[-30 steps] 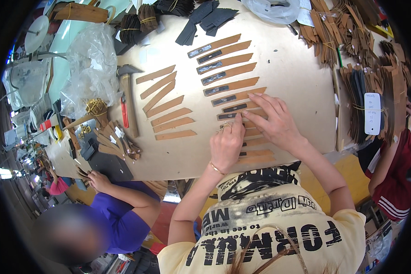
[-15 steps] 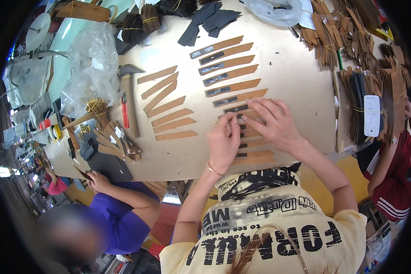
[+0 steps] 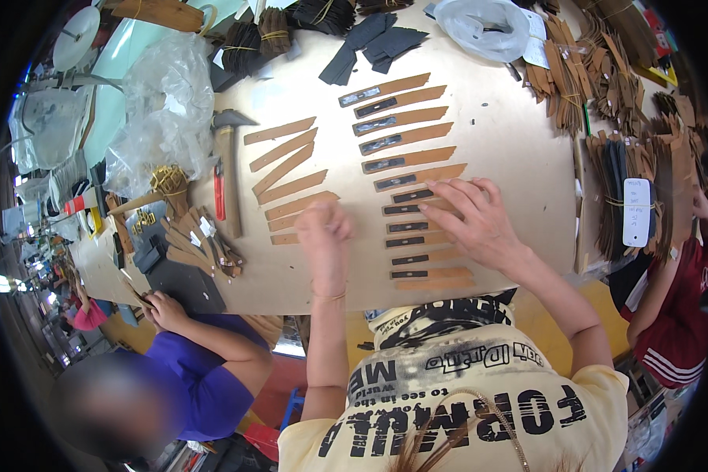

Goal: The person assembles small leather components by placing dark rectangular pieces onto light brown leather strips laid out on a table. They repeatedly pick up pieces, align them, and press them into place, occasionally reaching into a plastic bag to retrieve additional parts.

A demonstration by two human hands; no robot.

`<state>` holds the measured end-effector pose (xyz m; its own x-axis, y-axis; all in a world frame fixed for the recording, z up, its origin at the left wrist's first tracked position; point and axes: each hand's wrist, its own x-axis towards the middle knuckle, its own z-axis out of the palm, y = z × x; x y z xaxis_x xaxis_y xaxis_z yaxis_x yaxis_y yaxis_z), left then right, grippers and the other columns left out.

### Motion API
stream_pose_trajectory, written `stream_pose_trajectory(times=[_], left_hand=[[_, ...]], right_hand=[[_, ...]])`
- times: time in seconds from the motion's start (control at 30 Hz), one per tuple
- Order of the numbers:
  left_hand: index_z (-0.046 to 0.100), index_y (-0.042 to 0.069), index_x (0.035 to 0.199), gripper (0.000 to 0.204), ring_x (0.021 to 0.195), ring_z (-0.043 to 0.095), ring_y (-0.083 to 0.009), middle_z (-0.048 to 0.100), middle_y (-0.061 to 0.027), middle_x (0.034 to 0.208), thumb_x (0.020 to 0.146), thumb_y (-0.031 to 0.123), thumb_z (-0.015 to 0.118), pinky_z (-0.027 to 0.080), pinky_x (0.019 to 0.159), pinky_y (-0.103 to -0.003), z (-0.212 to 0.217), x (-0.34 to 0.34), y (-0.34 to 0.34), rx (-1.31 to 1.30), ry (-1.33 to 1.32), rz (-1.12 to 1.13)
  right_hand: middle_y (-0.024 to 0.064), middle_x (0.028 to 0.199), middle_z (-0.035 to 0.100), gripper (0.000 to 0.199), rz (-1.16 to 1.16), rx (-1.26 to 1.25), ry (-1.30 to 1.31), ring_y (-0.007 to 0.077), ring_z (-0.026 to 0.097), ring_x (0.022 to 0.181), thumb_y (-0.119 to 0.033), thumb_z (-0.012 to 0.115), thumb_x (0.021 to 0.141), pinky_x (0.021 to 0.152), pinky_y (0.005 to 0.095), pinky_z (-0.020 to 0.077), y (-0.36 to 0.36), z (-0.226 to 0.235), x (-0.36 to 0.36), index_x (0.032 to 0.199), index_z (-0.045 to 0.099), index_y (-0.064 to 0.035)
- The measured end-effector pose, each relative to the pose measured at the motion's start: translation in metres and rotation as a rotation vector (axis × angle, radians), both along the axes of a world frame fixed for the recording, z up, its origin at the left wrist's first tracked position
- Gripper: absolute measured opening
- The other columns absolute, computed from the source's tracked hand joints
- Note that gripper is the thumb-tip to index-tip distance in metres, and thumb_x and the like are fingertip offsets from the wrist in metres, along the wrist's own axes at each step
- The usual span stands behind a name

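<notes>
Pale tabletop (image 3: pixel 523 161), left hand (image 3: pixel 325 236) loosely curled, right hand (image 3: pixel 478 219) half-spread, touching strips (image 3: pixel 406 210)

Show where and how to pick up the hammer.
I'd take the hammer by the lower half of its wooden handle, from the right: the long handle runs toward the near side, the head lies farthest, and a red tool crowds its left.

A pair of bare hands at a pale table (image 3: pixel 519 149) — brown strips laid out in two groups.
The right hand (image 3: pixel 476 220), fingers spread, lies over the column of dark-ended strips (image 3: pixel 433 154); the left hand (image 3: pixel 325 228), blurred and curled, hides the ends of lower plain strips (image 3: pixel 295 193). Beside these lie a hammer (image 3: pixel 226 173) and a red tool (image 3: pixel 219 193) — a purple-clad co-worker (image 3: pixel 220 370) is at lower left.
</notes>
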<state>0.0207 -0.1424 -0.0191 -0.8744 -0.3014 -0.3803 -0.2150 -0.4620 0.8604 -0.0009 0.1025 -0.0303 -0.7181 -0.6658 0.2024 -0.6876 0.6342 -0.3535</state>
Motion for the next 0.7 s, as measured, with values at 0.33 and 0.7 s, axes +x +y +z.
stream_pose_trajectory(times=[0.33,0.7], left_hand=[[0.067,0.006,0.106,0.019,0.059,0.063,-0.0275,0.062,-0.0115,0.068,0.087,0.006,0.065,0.050,0.051,-0.036,-0.007,-0.022,0.051,-1.439,0.334,-0.592],[0.067,0.005,0.108,0.023,0.058,0.064,-0.0270,0.064,-0.0101,0.076,0.086,0.007,0.064,0.052,0.051,-0.036,-0.017,-0.018,0.053,-1.628,0.357,-0.673]], right_hand=[[0.0069,0.133,0.052,0.031,-0.121,0.021,0.032,0.0216,0.045,0.125,-0.012,0.060,0.083,0.105,0.0450,0.0305,-0.009,0.001,-0.019,0.114,0.063,-0.0095],[0.0099,0.135,0.051,0.033,-0.113,0.061,-0.006,0.0226,0.044,0.127,-0.013,0.056,0.085,0.108,0.0452,0.0273,-0.009,-0.003,-0.015,0.117,0.061,-0.0068]])
